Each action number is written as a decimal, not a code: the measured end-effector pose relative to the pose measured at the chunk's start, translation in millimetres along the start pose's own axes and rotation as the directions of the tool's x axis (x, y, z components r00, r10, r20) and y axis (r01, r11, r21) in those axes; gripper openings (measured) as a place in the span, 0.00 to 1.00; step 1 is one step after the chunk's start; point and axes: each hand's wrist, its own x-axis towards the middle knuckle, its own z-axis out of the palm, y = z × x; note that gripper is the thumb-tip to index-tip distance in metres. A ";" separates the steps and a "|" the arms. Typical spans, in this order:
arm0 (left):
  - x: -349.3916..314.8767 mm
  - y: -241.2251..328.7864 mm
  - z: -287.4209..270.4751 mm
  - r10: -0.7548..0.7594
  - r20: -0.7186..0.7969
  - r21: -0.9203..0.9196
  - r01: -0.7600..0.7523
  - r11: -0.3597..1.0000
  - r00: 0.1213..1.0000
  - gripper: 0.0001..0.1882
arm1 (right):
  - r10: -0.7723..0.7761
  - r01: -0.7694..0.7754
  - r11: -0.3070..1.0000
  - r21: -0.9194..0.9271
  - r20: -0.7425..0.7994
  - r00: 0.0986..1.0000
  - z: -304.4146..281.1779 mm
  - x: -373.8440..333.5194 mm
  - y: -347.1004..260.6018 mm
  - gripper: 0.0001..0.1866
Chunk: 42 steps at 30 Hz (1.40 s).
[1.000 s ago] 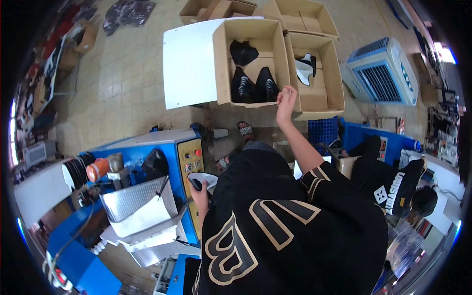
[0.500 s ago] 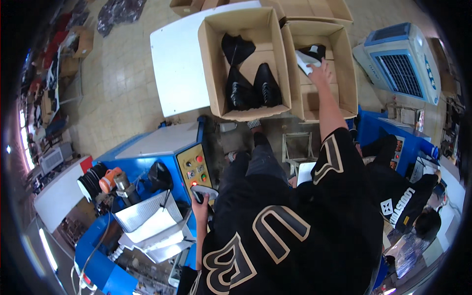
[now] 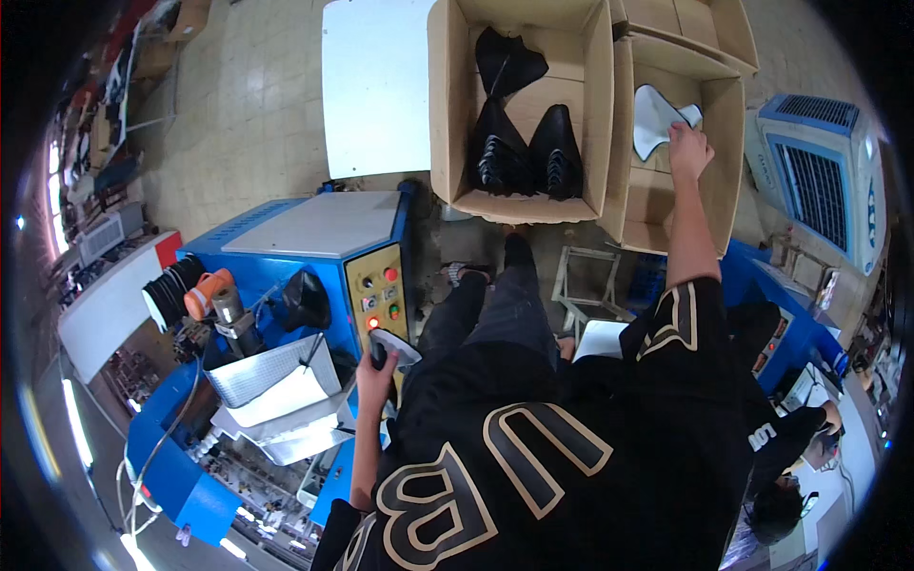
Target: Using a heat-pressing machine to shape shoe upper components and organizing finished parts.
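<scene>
My right hand (image 3: 689, 152) reaches into the right cardboard box (image 3: 651, 205), fingers closed on the edge of a curved shoe upper piece (image 3: 655, 119) whose white lining shows. Low on the left, beside a blue machine's control panel, my left hand (image 3: 374, 383) grips another shoe upper piece (image 3: 400, 348), dark on one side and pale grey on the other. Black shoe uppers (image 3: 556, 157) with laced fronts lie in the left cardboard box (image 3: 524, 207), along with a flatter black piece (image 3: 509, 63).
Left of me stands the blue machine (image 3: 314, 228), with buttons on its yellow panel (image 3: 383, 285). A white board (image 3: 376, 95) lies beside the left box. An air cooler (image 3: 819, 171) stands far right. A co-worker (image 3: 795, 457) sits at the lower right.
In my right hand, the upper piece has turned from showing black and white to showing mostly white lining. My left hand still holds its piece by the panel. The whole view has shifted.
</scene>
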 end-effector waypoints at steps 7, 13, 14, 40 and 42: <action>24.8 58.0 -3.6 0.207 -0.143 -0.134 -0.227 0.965 0.968 0.29 | 0.101 0.189 0.747 0.638 -0.390 0.915 -137.6 -125.4 -35.2 0.13; 41.1 101.9 -19.3 0.399 -0.118 -0.224 -0.416 0.881 0.909 0.19 | -0.197 0.334 0.541 0.772 -0.269 0.943 -209.6 -201.7 -131.3 0.27; 41.3 105.2 -23.2 0.391 -0.145 -0.247 -0.416 0.875 0.909 0.19 | -0.238 0.299 0.460 0.836 -0.208 0.949 -220.1 -214.5 -155.9 0.28; -45.3 -5.4 -58.4 -0.078 -0.475 -0.794 -0.389 0.468 0.876 0.15 | -0.988 0.480 -0.121 0.869 -0.061 -0.139 -253.8 -344.8 -444.7 0.21; -49.9 -0.4 -59.3 -0.115 -0.407 -0.846 -0.326 0.422 0.906 0.14 | -0.989 0.377 -0.103 0.920 -0.054 -0.139 -245.2 -337.1 -446.8 0.20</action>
